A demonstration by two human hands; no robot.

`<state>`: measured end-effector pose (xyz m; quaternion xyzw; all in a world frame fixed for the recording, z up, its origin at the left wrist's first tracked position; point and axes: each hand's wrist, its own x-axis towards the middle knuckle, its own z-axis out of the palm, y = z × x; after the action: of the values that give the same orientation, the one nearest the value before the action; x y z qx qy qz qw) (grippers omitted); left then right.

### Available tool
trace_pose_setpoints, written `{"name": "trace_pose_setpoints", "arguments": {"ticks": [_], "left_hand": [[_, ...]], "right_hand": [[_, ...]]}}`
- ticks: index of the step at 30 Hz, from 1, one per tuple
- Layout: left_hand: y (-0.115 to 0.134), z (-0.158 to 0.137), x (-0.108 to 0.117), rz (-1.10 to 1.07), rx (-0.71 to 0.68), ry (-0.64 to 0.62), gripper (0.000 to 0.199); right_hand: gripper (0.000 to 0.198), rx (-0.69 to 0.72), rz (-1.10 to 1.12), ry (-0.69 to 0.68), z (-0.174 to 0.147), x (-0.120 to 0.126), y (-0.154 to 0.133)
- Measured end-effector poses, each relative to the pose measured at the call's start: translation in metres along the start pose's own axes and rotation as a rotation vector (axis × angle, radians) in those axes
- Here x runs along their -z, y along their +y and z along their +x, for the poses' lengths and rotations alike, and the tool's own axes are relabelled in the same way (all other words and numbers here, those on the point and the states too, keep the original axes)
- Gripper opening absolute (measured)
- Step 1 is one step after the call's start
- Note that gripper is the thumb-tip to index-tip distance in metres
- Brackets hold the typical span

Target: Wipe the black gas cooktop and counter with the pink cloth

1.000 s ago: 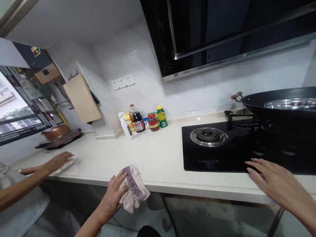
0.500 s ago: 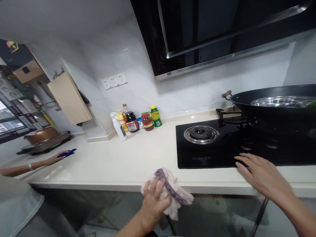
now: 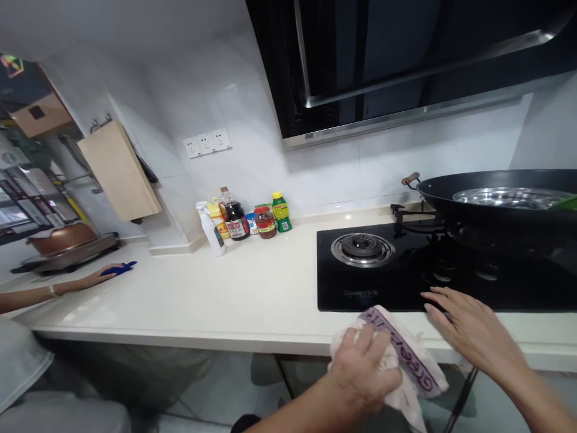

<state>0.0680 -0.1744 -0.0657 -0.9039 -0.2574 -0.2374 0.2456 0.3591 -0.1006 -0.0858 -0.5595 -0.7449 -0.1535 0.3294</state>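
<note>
My left hand (image 3: pixel 363 367) is closed on a pale pink towel (image 3: pixel 412 361) with a purple lettered band. The towel lies against the counter's front edge, below the stove's front left part, and one end hangs down past it. My right hand (image 3: pixel 471 325), fingers stretched out, is at the front edge of the black gas stove (image 3: pixel 383 282), to the right of the towel. Nothing is in it. Whether its fingertips touch the glass I cannot tell.
A black wok (image 3: pixel 496 204) with a metal dish (image 3: pixel 514 197) stands on the right burner. Several bottles and jars, with a white spray bottle (image 3: pixel 211 230), stand against the wall. At left, another person's hand (image 3: pixel 97 276) presses a blue cloth (image 3: pixel 119 269) on the white counter (image 3: pixel 216 300).
My left hand has moved right along the counter edge with the towel, nearer my right hand. My right hand stays by the stove's front edge. The view has shifted slightly.
</note>
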Motion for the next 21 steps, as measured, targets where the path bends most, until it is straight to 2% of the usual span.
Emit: {"name": "trace_pose_setpoints", "arguments": {"ticks": [4, 9, 11, 13, 15, 17, 19, 21], "left_hand": [[-0.035, -0.044, 0.044, -0.043, 0.133, -0.083, 0.023], [-0.087, -0.125, 0.088, -0.004, 0.342, -0.134, 0.028], [-0.107, -0.153, 0.104, 0.003, 0.487, -0.138, 0.032], [-0.125, -0.172, 0.120, 0.005, 0.689, -0.167, 0.039], [-0.141, -0.177, 0.134, -0.010, 0.903, -0.229, 0.046], [-0.154, -0.170, 0.145, -0.061, 1.059, -0.317, 0.050], [-0.164, -0.154, 0.150, -0.116, 1.131, -0.407, 0.053], [-0.171, -0.133, 0.145, -0.129, 1.141, -0.478, 0.053]], "right_hand": [[0.052, -0.002, -0.003, -0.006, 0.000, 0.001, -0.001], [0.053, 0.000, 0.008, 0.015, -0.001, -0.003, 0.000], [0.054, -0.007, 0.019, 0.016, -0.001, -0.005, 0.000], [0.054, -0.021, 0.031, 0.002, -0.001, -0.006, 0.001], [0.054, -0.029, 0.046, -0.019, -0.002, -0.005, 0.003], [0.052, -0.016, 0.068, -0.041, -0.003, -0.004, 0.006], [0.051, 0.004, 0.084, -0.056, -0.004, -0.003, 0.007], [0.050, 0.011, 0.081, -0.054, -0.005, -0.003, 0.007]]}}
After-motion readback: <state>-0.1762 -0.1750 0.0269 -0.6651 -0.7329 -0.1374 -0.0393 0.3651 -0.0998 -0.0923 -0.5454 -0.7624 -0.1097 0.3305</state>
